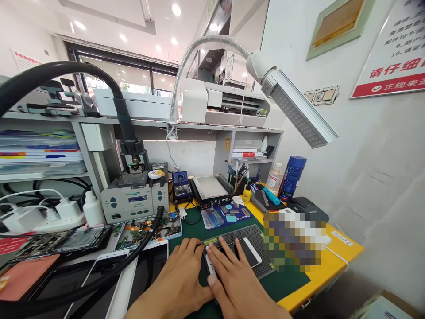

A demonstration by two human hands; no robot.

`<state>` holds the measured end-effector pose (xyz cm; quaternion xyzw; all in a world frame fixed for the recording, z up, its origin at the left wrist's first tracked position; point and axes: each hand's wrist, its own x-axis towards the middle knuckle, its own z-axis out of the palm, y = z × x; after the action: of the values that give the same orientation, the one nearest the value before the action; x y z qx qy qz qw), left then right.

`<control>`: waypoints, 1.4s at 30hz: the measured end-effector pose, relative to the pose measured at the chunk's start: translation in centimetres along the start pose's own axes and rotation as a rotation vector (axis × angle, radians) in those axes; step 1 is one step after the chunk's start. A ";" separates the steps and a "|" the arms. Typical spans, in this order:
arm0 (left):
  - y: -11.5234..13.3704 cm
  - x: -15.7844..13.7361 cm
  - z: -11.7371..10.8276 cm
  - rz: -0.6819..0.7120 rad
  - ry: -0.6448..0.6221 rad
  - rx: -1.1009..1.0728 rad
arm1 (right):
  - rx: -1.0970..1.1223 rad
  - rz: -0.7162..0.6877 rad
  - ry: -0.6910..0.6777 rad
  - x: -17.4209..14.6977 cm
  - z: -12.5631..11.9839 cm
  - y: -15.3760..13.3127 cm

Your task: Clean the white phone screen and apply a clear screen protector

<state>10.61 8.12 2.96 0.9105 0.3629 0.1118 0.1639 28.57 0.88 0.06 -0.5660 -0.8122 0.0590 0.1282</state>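
A white-framed smartphone (252, 251) with a dark screen lies on a grey perforated mat (252, 232) over the green work mat (288, 283). My left hand (182, 277) is at the phone's left end, its fingers curled near the upper corner and its thumb near the lower corner. My right hand (232, 274) lies over the phone with fingers spread flat on its face, hiding much of the screen. Its thumb touches the phone's near-left side.
Left are a tray of circuit boards (174, 226), several phones, a black hose (146, 241) and a rework station (134, 201). Behind stand a heating plate (209, 188) and tool holder (239, 184). A blue can (292, 177) and blurred patch (294, 239) are right; a lamp (299, 106) hangs above.
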 end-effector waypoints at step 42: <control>0.2 0.4 -0.3 -0.029 -0.116 0.002 | 0.028 0.297 0.111 -6.2 -2.4 6.0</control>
<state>10.92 8.35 3.35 0.9102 0.3662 0.0559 0.1853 36.61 -2.90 0.02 -0.6804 -0.7105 0.0574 0.1704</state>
